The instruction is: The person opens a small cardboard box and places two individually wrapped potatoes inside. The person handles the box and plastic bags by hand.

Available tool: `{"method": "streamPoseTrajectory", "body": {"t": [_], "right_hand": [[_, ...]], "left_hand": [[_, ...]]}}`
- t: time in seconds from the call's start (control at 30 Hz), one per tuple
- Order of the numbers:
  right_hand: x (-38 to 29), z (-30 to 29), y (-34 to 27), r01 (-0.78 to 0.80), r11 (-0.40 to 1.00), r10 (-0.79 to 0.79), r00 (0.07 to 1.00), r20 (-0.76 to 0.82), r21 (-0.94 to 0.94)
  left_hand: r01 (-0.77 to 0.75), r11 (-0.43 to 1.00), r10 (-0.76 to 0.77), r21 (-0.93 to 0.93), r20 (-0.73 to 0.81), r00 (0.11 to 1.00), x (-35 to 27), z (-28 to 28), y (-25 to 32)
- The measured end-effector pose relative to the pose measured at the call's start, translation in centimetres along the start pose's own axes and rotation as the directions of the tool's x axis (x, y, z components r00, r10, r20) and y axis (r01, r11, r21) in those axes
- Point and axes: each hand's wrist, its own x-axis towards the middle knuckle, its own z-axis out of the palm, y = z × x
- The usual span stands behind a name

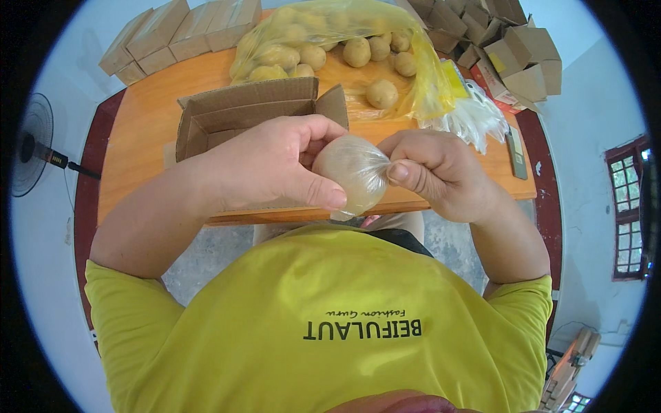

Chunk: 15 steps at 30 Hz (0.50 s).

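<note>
A round, pale fruit in a clear plastic bag [353,173] is held above the front edge of the wooden table. My left hand [281,157] cups the bagged fruit from the left, thumb in front and fingers behind. On the other side, my right hand [434,173] pinches the gathered neck of the bag between thumb and forefinger. Just behind my left hand stands an open cardboard box [248,111] with its flaps up; the part of its inside that shows holds nothing.
A yellow plastic bag [428,88] of similar fruits [382,94] spreads across the back. Closed cartons [191,33] line the back left; opened boxes [516,57] pile up at the back right. Clear plastic bags [472,121] and a grey flat-handled tool [516,153] lie on the right.
</note>
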Motion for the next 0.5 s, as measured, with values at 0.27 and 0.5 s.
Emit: {"method": "streamPoseTrajectory", "body": {"t": [0.27, 0.5], "right_hand": [[0.2, -0.1, 0.5, -0.151, 0.907, 0.203, 0.975, -0.094, 0.393], [0.7, 1.8, 1.9, -0.065, 0.929, 0.155, 0.962, -0.227, 0.364]], "left_hand": [[-0.024, 0.973, 0.030, -0.229, 0.022, 0.999, 0.4, 0.1, -0.7], [-0.047, 0.947, 0.051, -0.319, 0.005, 0.999, 0.6, 0.1, -1.1]]}}
